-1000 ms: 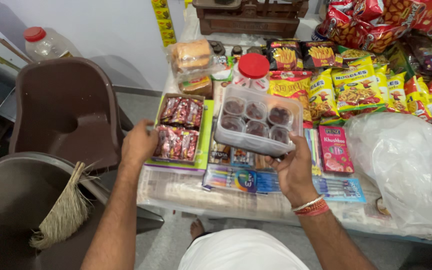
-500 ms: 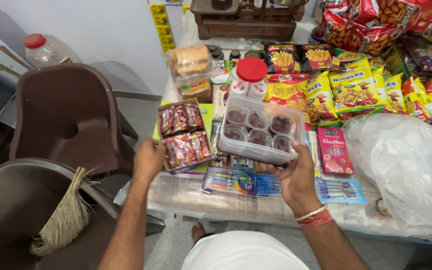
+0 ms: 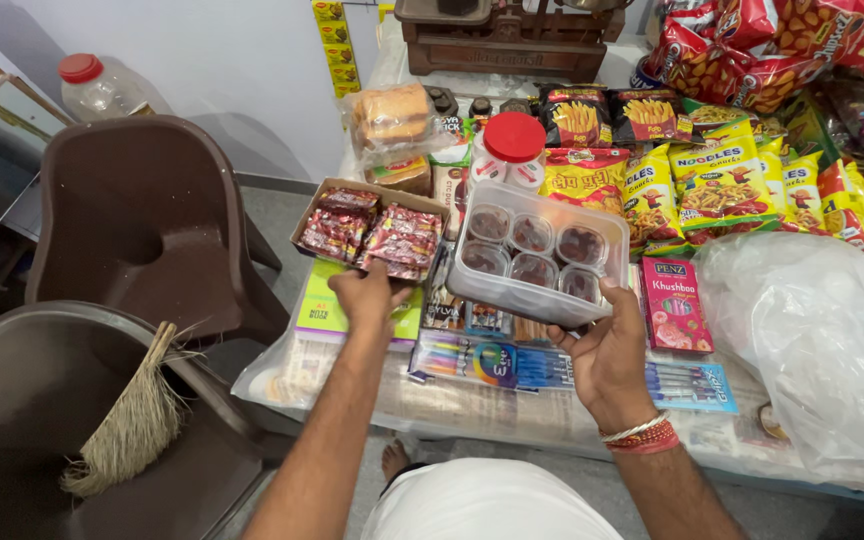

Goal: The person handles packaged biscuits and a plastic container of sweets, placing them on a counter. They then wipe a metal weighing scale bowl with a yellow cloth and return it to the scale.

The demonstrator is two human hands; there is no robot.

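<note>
My left hand (image 3: pixel 367 298) grips the near edge of a shallow cardboard box of red sweet packets (image 3: pixel 372 232), and since a moment ago I have lifted that box off the yellow-green booklet (image 3: pixel 324 308) and carried it toward twelve o'clock, so the booklet's cover now shows beneath it. My right hand (image 3: pixel 607 355) is clamped under the near corner of a clear plastic tub (image 3: pixel 537 255) holding six small lidded cups of dark filling; it has stayed raised over the counter (image 3: pixel 472 405), tilted slightly, much where it was. The two hands are apart, the box at ten o'clock of the tub, their edges near but not touching. At twelve o'clock stands a red-lidded jar (image 3: pixel 512 145) just behind the tub, with a bagged loaf (image 3: pixel 390 118) to its left. Yellow noodle packets (image 3: pixel 722 185) crowd two o'clock, a pink box (image 3: pixel 674 305) lies just right of the tub, and a big clear plastic bag (image 3: pixel 817 350) fills three o'clock. Pen packs (image 3: pixel 492 362) lie under my right wrist. The counter's left edge gives onto open floor and a brown plastic chair (image 3: pixel 142 225) at nine o'clock.
</note>
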